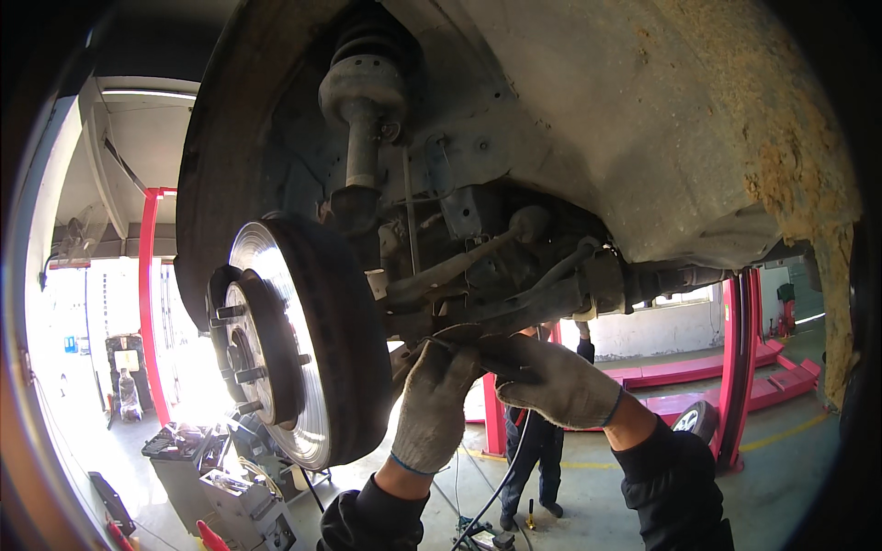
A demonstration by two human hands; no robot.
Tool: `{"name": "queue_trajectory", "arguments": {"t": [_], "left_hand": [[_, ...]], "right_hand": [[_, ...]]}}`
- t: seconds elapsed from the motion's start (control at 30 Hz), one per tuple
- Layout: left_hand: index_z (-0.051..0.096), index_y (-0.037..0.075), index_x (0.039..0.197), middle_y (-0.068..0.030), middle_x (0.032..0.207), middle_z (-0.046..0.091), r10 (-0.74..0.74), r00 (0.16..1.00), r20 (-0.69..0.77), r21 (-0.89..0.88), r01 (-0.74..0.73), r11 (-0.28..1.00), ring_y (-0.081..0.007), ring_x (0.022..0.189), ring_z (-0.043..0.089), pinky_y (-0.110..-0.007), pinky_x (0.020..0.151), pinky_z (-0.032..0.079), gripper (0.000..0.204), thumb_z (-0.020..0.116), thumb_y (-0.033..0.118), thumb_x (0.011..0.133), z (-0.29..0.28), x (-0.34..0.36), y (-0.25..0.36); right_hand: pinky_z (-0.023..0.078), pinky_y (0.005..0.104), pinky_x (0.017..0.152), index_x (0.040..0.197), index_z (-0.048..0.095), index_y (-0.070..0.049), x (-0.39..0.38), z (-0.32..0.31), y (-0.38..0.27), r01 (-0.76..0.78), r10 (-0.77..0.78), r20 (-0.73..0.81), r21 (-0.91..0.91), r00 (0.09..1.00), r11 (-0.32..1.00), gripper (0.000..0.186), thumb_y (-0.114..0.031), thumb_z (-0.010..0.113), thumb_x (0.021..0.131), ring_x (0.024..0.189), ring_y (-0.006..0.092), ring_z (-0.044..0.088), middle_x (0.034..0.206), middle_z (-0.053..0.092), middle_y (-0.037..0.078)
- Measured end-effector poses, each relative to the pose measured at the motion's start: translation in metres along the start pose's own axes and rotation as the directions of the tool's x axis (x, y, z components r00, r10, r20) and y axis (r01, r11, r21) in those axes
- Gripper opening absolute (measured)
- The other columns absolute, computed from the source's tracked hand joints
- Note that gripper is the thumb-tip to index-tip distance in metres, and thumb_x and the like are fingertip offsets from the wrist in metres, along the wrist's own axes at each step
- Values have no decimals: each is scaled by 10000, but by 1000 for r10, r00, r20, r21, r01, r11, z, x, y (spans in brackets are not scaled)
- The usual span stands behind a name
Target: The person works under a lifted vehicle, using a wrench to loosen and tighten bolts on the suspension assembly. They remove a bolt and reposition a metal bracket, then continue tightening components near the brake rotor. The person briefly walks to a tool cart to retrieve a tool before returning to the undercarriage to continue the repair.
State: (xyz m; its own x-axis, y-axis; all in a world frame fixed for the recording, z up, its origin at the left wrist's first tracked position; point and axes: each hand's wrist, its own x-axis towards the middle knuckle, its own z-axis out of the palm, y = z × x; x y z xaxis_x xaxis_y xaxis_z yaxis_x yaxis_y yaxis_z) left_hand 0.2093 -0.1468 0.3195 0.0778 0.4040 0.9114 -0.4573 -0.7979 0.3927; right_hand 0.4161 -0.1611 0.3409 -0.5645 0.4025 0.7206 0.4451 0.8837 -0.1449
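Brake disc (342,349): metal, its face smooth and mirror-bright, its outer edge dark and matt. Hub (262,354): bare metal, dull, with brownish patches. Shock absorber (363,151): metal, matt and dusty-looking. Wheel arch (606,119): dull grey, smooth in the main – its outer lip (772,119) rough, flaky and crusted. Left glove (432,404) and right glove (560,381): knitted cloth, matt, soiled toward the fingers. Sleeves (671,487): soft black cloth, without shine. Lift post (738,367): painted metal, smooth – floor (597,514) likewise smooth, faintly glossy.
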Motion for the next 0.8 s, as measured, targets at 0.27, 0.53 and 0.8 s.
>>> {"name": "queue_trajectory", "arguments": {"t": [0.27,0.53,0.8], "left_hand": [[670,-55,1290,-123,1200,699,177,981,74,417,-192,888,-193,1086,729,-328,911,662,234,564,-8,1087,1,3,0],[685,-39,1257,-103,1186,705,57,998,0,199,-55,978,-177,1079,716,-333,929,628,229,590,114,1115,3,1,-3],[684,-20,1244,-103,1223,724,381,866,323,726,-485,488,-228,1112,722,-351,961,618,288,728,-6,960,-9,1,0]], "right_hand": [[614,351,957,1410,624,-2,6,-6,24,403,-435,109,-619,894,674,428,-94,704,1000,1171,300,720,1367,667,218],[620,378,834,1335,674,-46,11,3,16,183,-213,-30,-406,977,895,349,-138,711,1000,1014,278,742,1246,716,182],[605,396,687,1254,683,-72,-6,29,-27,-33,-192,-361,-532,912,846,305,-138,733,961,764,336,740,991,727,136]]}}
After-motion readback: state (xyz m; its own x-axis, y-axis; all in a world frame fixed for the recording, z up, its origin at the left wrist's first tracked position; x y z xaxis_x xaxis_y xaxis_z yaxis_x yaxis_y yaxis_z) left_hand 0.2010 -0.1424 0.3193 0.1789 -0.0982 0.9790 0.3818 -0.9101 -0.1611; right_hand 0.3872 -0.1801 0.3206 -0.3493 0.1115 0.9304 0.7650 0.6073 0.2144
